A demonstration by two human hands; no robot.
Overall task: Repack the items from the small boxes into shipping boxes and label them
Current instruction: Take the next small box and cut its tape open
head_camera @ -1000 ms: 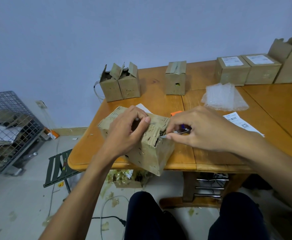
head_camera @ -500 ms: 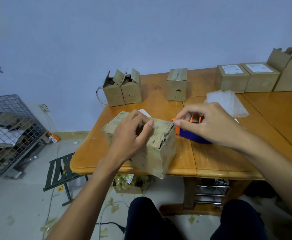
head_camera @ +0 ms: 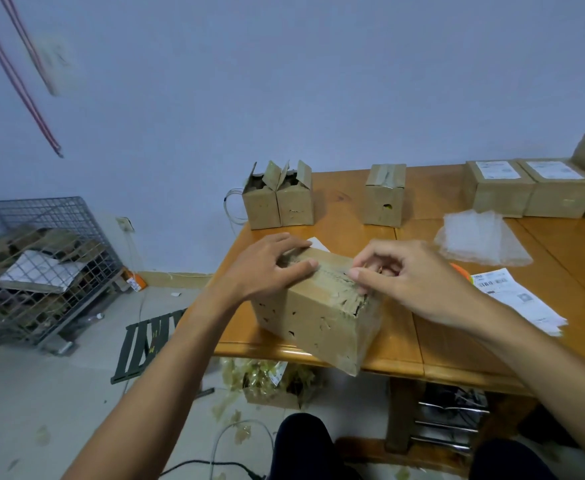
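My left hand (head_camera: 266, 268) presses flat on the box (head_camera: 318, 317). Just beside it, my right hand (head_camera: 412, 275) curls at the box top; I cannot tell whether it grips.

free: table (head_camera: 346, 233) behind battered box (head_camera: 318, 317) | right blocked: bubble wrap (head_camera: 481, 237), label sheets (head_camera: 519, 299)

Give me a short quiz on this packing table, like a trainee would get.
1. True or false: the small box standing alone at the back has its flaps wide open.
2. Which hand rests with straight fingers on top of the big box nearest the camera: the left hand or the right hand?
3. What lies just beyond the right hand, farther back? A) bubble wrap B) a mug C) scissors

Key: 1 false, its top is taped shut; 2 the left hand; 3 A.
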